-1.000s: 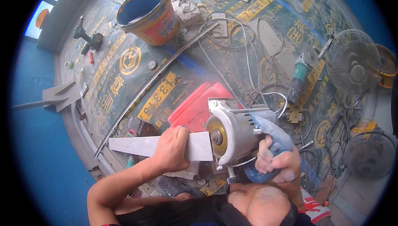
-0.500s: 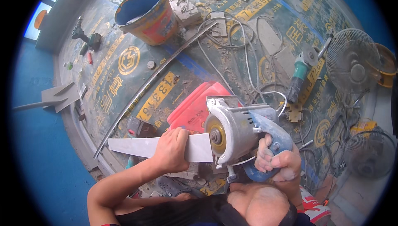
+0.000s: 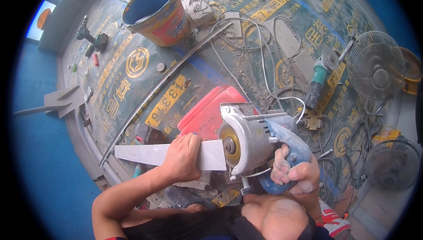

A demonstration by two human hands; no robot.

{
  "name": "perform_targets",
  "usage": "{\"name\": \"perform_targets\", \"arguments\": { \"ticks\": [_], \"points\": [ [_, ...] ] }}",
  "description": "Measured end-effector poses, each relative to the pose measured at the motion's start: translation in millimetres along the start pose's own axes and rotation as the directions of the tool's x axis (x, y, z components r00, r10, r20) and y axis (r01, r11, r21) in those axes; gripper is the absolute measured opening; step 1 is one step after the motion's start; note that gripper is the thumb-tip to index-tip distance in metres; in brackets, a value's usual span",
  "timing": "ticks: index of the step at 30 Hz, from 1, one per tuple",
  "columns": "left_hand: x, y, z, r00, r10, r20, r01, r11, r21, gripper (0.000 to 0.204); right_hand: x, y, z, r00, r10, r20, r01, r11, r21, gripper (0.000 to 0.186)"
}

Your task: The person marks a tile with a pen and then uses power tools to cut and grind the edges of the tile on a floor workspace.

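**Pinching pale strip [image 3: 152,154] w/ L hand [image 3: 181,157], gripping saw [image 3: 253,138] w/ R hand [image 3: 302,169]**

Nearest: wrapping R hand tight round blue handle [image 3: 288,138], w/ dusty fingers. Looks heavy & hard, w/ most weight prob. up front nr round blade [image 3: 229,134]. Best held by blue handle, well away fr. round blade. Prob. a bit slippy b/c of dust.

Also close: squeezing pale strip in L hand fr. above, nearer wide end than thin end. Held crosswise to left of saw, w/ wide end right nr round blade; can't tell if touching. Prob. light, stiff & easy to snap or chip, esp. at thin tip. Best to grip nr middle, not by tip, & w/ fingers back fr. round blade.

Bit farther, on floor [image 3: 185,79]: red plastic thing [image 3: 205,116]. Farther still: green grinder [image 3: 320,74] to right, then dirty bucket [image 3: 169,33] & fan [image 3: 374,68].
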State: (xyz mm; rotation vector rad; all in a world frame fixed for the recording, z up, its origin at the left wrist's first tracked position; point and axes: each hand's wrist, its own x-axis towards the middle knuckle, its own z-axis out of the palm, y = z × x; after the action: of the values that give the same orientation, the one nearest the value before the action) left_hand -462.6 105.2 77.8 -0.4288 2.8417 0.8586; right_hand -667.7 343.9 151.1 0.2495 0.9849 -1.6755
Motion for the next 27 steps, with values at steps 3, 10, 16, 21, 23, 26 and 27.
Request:
{"name": "perform_targets", "arguments": {
  "ticks": [3, 10, 16, 21, 23, 26, 27],
  "points": [
    [0.5, -1.1, 1.5, 1.0, 0.012, -0.017, -0.012, 1.0, 0.002, 0.047, -0.9, 0.0, -0.9, 1.0, 0.007, 0.005, -0.007, 1.0, 0.007, 0.049],
    [1.3, -1.1, 2.0, 0.999, 0.023, -0.026, -0.023, 1.0, 0.003, 0.047, -2.1, -0.1, -2.1, 1.0, 0.013, -0.006, -0.013, 1.0, 0.007, 0.049],
    [2.2, -0.9, 2.3, 1.0, 0.015, -0.02, -0.015, 1.0, 0.002, 0.047, -3.5, -0.9, 0.7, 1.0, 0.006, -0.011, -0.006, 1.0, 0.007, 0.049],
    [-1.1, -0.5, 3.5, 1.0, -0.008, -0.001, 0.008, 1.0, 0.009, 0.048, -0.9, -0.3, 2.0, 1.0, 0.016, -0.025, -0.016, 1.0, 0.001, 0.05],
    [-0.6, 0.6, 2.2, 1.0, -0.002, -0.003, 0.002, 1.0, -0.003, 0.049, -1.3, -1.9, -0.5, 1.0, 0.03, -0.001, -0.03, 0.999, 0.03, 0.045],
    [-1.3, 2.4, 0.7, 1.0, -0.006, 0.008, 0.006, 1.0, -0.004, 0.05, -0.8, -2.7, -0.7, 1.0, 0.028, 0.01, -0.029, 0.999, 0.034, 0.042],
    [-1.7, 2.8, 0.6, 1.0, -0.01, 0.014, 0.01, 1.0, -0.002, 0.05, -0.5, -2.8, -0.5, 1.0, 0.024, 0.009, -0.025, 0.999, 0.029, 0.042]
  ]
}}
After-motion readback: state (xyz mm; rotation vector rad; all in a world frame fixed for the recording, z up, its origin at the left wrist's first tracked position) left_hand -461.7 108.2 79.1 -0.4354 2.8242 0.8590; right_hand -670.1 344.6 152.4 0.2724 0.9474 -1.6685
